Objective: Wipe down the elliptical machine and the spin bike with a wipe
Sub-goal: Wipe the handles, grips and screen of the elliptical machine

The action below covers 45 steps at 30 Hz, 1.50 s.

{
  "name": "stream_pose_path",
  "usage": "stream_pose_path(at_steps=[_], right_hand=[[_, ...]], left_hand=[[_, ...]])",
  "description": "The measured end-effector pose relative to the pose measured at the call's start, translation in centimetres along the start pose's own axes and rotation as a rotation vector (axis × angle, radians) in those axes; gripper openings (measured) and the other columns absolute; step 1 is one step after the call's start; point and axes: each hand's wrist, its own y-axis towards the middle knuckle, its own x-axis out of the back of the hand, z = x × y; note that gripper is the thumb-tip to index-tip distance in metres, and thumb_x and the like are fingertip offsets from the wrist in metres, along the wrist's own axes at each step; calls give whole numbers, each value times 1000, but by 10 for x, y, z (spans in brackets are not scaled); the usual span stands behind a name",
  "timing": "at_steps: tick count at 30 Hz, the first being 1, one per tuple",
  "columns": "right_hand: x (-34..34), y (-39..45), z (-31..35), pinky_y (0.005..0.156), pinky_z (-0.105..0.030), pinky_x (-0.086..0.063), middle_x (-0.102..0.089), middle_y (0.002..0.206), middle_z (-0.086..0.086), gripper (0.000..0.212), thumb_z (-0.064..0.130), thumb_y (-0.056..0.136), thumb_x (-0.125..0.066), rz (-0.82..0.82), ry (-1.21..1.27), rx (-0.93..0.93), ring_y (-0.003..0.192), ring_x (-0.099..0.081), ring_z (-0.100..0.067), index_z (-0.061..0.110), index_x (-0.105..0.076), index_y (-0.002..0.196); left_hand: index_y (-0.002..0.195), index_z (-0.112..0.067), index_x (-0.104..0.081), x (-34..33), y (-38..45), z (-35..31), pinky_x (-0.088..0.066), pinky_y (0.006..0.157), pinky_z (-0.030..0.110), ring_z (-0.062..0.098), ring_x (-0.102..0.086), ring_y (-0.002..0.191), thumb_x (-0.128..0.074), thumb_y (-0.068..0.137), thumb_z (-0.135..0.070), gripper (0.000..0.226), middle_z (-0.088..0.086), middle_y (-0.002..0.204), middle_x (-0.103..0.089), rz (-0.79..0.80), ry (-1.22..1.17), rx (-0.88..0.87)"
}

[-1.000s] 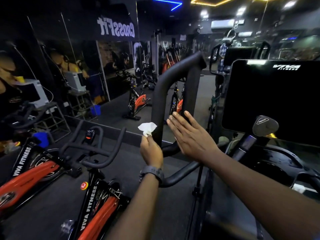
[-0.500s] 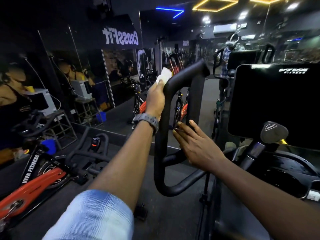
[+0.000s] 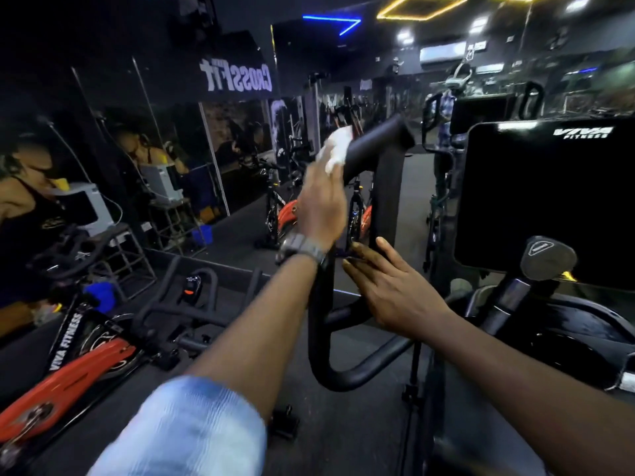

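My left hand [image 3: 323,204] grips a white wipe [image 3: 335,150] and presses it against the upper bend of the elliptical's black looped handlebar [image 3: 374,146]. My right hand [image 3: 388,286] lies flat with straight fingers against the lower part of the same handlebar. The elliptical's black console [image 3: 549,201] stands at the right, with a round-capped handle [image 3: 546,257] below it. A red and black spin bike [image 3: 92,359] stands at the lower left, its black handlebars [image 3: 192,300] pointing towards me.
A mirrored wall [image 3: 171,149] runs along the left and reflects more bikes [image 3: 285,214] and a metal stand with a white box [image 3: 161,182]. Dark floor [image 3: 343,434] lies between the spin bike and the elliptical.
My left hand rose with the wipe from beside the handlebar's middle up to its top bend. My right hand slid slightly lower on the bar.
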Motion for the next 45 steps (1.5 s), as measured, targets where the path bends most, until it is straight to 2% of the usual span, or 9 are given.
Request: stream_pose_path(at_steps=[4,8,14,20,26,29,34,39,45], right_hand=[[3,-2,-5,124,-49,-6,-57,140,-11,56,19,89,-53,10,28,16,145,-33,-30,2,-49,142],[9,-5,-7,123,-49,-12,-56,140,-11,50,26,97,-47,38,-18,46,146,-31,-30,3,-48,142],[17,-11,-16,123,-48,-10,-51,144,-12,57,28,93,-46,97,-9,107,148,-26,-29,3,-44,144],[17,-17,-16,124,-48,-8,-46,148,-12,61,28,92,-37,117,23,104,150,-21,-30,3,-38,148],[12,-23,-13,122,-47,-10,-44,152,-12,69,27,85,-44,91,63,92,150,-21,-30,4,-37,149],[14,-24,-15,122,-48,-10,-44,152,-12,76,28,80,-57,101,44,119,150,-21,-30,4,-37,149],[19,-26,-15,123,-48,-12,-43,152,-12,69,27,85,-53,126,34,95,150,-21,-30,5,-37,149],[19,-31,-11,122,-47,-13,-42,153,-11,73,27,84,-58,117,33,92,151,-17,-29,5,-35,150],[23,-24,-2,123,-52,-11,-53,142,-10,56,32,93,-49,111,5,52,147,-28,-32,6,-47,143]], left_hand=[[150,-23,-25,-5,36,-5,-55,70,32,16,-57,98,-36,100,-24,51,3,143,-43,152,264,-418],[148,-13,-32,-5,-31,61,-26,111,55,42,-15,144,-51,89,-9,63,6,157,-26,134,612,-704],[129,-14,-59,29,-30,71,-23,109,62,37,-20,144,-48,89,-18,42,-1,147,-44,259,839,-921],[130,-18,-57,42,25,40,-19,112,63,32,-22,144,-55,89,-22,41,-7,141,-51,252,951,-1051],[123,-3,-61,50,-108,109,-14,119,50,33,-39,136,-45,86,-10,41,15,137,-53,663,837,-1194],[127,-6,-59,53,-95,113,-21,116,53,32,-40,136,-41,89,-9,41,13,136,-55,653,879,-1276],[132,-9,-55,54,-38,84,-21,114,58,32,-28,142,-45,94,-9,39,6,149,-41,315,840,-1061],[130,-2,-56,37,-140,125,-21,115,56,34,-26,143,-48,88,1,43,14,147,-43,482,629,-962],[145,-2,-32,-1,-206,120,-23,115,53,35,-11,146,-37,97,1,49,4,160,-15,275,286,-300]])
